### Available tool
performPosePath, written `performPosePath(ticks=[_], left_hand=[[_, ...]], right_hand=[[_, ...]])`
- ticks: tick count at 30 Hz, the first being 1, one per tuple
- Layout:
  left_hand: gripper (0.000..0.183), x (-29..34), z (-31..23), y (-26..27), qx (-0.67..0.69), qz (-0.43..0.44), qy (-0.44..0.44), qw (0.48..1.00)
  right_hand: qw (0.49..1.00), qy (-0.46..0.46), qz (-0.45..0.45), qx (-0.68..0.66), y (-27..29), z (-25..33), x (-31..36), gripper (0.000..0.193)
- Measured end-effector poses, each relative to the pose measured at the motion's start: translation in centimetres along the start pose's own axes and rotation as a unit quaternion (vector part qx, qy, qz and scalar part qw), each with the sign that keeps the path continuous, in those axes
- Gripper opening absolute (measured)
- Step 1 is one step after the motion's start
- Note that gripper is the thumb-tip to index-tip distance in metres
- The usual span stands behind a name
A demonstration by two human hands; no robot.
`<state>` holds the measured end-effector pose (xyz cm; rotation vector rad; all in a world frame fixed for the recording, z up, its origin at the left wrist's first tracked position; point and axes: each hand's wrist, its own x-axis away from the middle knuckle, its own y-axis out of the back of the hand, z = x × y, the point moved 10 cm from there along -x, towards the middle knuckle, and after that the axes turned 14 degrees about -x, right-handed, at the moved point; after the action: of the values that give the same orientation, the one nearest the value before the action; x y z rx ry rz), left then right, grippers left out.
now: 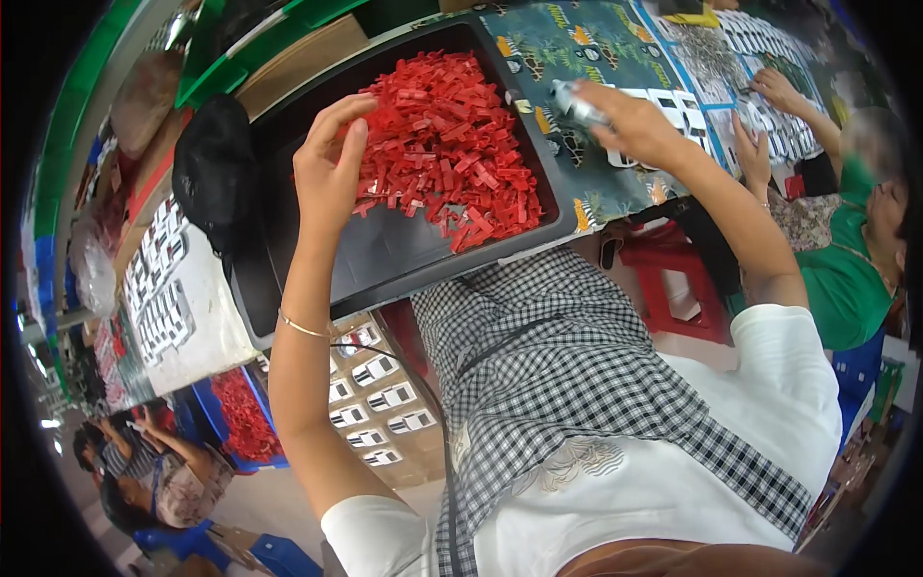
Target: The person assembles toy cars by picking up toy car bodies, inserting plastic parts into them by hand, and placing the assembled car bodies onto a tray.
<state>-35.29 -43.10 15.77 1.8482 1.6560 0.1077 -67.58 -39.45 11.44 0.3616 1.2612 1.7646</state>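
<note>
My left hand (327, 173) is over the left side of a big black tray (385, 255), fingers bent and thumb apart, with nothing seen between them. Beside its fingertips lies a large heap of small red plastic pieces (452, 144), filling the tray's far and right parts. To the right of the tray, my right hand (639, 125) grips a small grey-white piece (577, 101), too smeared by motion to name. That hand is above a dark green patterned table cover (538, 43). White parts with dark windows (687, 111) lie in a group just beyond my right wrist.
A black bag (213, 173) sits at the tray's left edge, near white parts on a white board (163, 298). A co-worker's hands (779, 91) handle parts at far right. Below stand a carton with white parts (385, 394), a blue bin (245, 413) and a red stool (678, 288).
</note>
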Motion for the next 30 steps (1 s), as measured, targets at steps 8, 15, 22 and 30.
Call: performPosePath(ticks=[8,15,22,30], left_hand=[[0.028,0.3,3.2,2.8,0.116,-0.018,0.133,0.984],[0.058,-0.1,0.4,-1.4,0.282,0.136,0.150,0.938],[0.052,1.6,7.6,3.2,0.313,0.045,0.255,0.914],[0.048,0.8,10.4,8.4,0.353,-0.156,0.223,0.895]], right_hand=[[0.864,-0.128,-0.292,-0.390,9.4,-2.4,-4.0,0.046],[0.934,0.004,-0.080,-0.347,-1.1,13.2,-15.5,0.035],[0.919,0.044,-0.072,-0.386,-7.6,17.2,-21.1,0.025],[0.919,0.353,0.175,0.013,-16.4,22.6,-17.1,0.019]])
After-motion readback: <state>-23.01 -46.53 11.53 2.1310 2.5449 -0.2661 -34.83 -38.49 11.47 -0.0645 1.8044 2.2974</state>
